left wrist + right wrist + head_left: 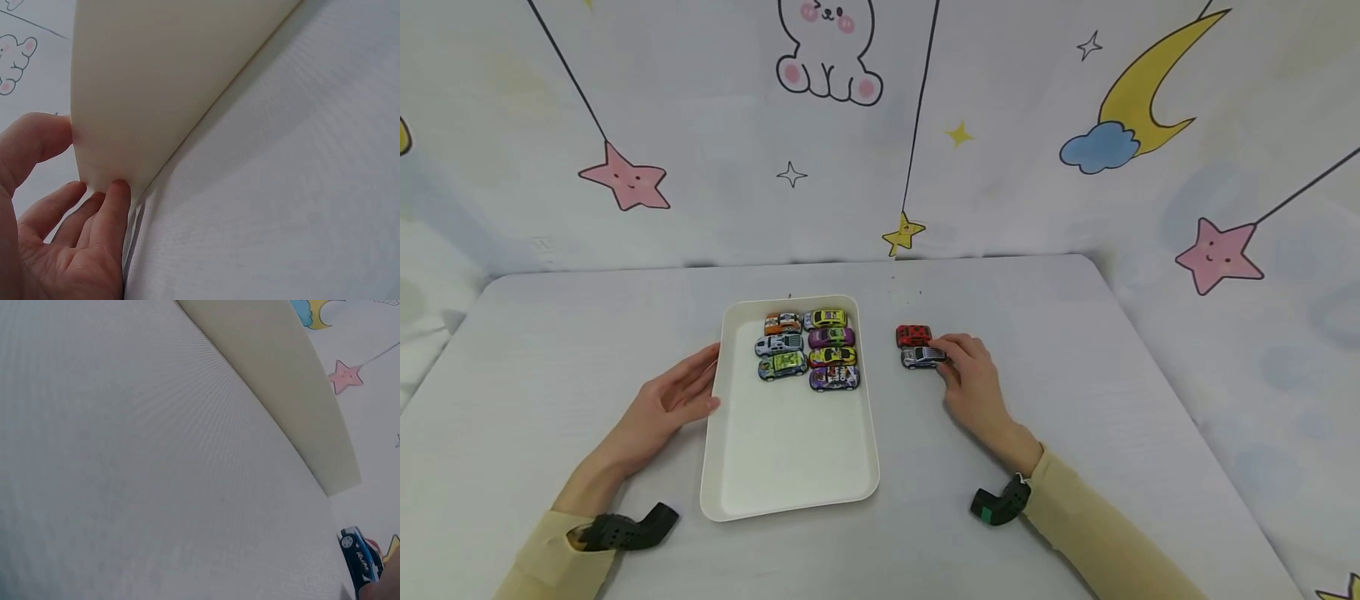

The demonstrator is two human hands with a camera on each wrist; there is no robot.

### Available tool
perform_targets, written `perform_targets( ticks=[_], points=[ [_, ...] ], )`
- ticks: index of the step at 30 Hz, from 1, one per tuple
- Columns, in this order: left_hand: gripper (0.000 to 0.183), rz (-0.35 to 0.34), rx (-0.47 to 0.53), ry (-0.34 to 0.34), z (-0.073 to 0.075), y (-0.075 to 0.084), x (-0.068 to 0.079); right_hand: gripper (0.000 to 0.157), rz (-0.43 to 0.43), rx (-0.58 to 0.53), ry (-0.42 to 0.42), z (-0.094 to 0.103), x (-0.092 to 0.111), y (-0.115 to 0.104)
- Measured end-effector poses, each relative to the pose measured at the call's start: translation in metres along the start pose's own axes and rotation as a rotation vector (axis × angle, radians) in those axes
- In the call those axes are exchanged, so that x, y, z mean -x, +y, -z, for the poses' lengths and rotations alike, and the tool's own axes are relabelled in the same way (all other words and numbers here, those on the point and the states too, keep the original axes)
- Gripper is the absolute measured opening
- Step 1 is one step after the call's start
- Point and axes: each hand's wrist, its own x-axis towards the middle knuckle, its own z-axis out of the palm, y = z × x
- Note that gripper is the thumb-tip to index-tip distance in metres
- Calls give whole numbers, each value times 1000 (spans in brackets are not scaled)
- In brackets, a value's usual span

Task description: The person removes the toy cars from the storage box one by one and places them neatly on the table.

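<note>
A white tray point(790, 450) lies on the table, with several toy cars in two columns at its far end. My left hand point(670, 408) is at the tray's left side, its fingertips touching the outer wall point(144, 94); the fingers are loosely bent and not wrapped round the rim. Right of the tray, my right hand point(973, 383) pinches a silver-grey toy car point(921, 357) between thumb and fingers at its right end. A red toy car point(913, 335) stands just behind it. In the right wrist view, the dark side of the pinched car point(359, 556) shows beside a fingertip.
Inside the tray, an orange-and-white car point(782, 322) and a yellow car point(826, 318) head the two columns. A purple-and-white car point(834, 379) is nearest in the right column. Behind the white-covered table point(1015, 300) hangs a printed cloth backdrop point(722, 125).
</note>
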Motion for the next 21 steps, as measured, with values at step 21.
perform_targets(
  ticks=[21],
  points=[
    [72, -7, 18, 2, -3, 3, 0, 37, -14, 7, -2, -2, 2, 1]
  ],
)
